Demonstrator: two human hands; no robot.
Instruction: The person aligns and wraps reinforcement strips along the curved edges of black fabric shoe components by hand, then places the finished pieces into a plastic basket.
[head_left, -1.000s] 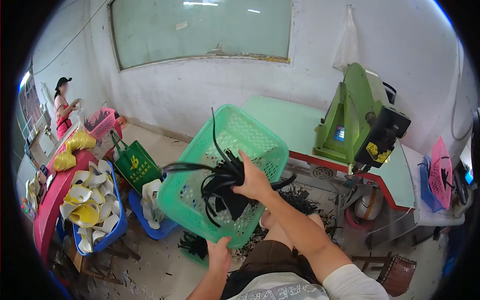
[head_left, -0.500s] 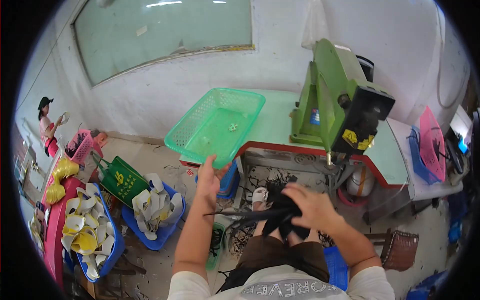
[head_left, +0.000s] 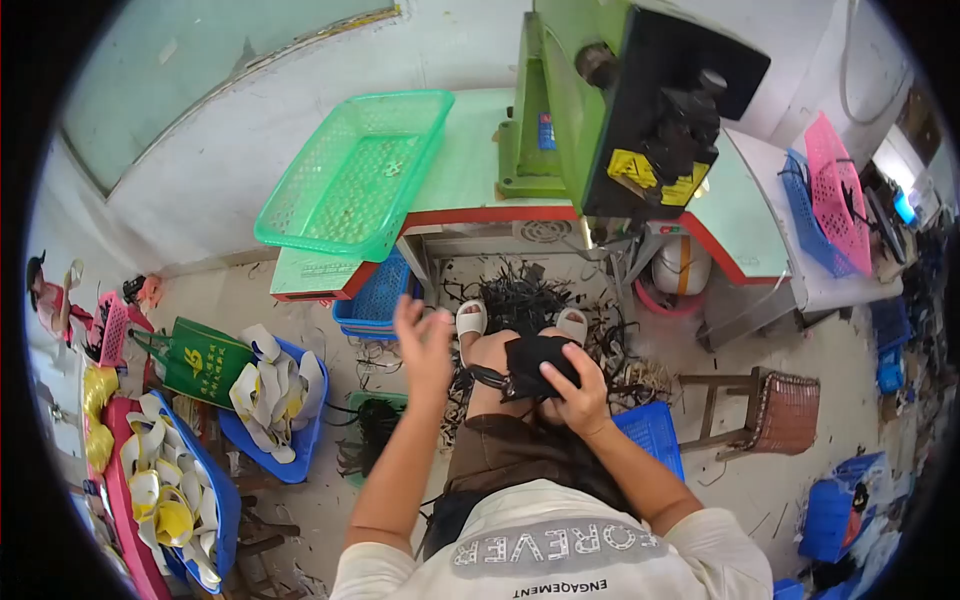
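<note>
A black bundle of flat pieces and strips (head_left: 532, 366) is in my right hand (head_left: 580, 392), held above my lap. My left hand (head_left: 424, 345) is raised to the left of it with fingers apart and nothing in them. Up on the left part of the green-topped table (head_left: 465, 180) rests a green plastic basket (head_left: 345, 200), with only a small pale piece visible inside. Beyond my knees, black strips (head_left: 520, 290) lie scattered on the floor around my sandals.
A green press machine (head_left: 570, 110) stands on the table. Blue baskets of pale curved pieces (head_left: 275, 400) and a green bag (head_left: 200, 362) are at the left. At the right are a stool (head_left: 785, 412), a blue basket (head_left: 650, 437) and a pink basket (head_left: 838, 200). A person (head_left: 52, 300) stands far left.
The green basket has left my left hand and now rests on the table. My right hand took the black bundle out of it and brought it over my lap. The view has tilted down.
</note>
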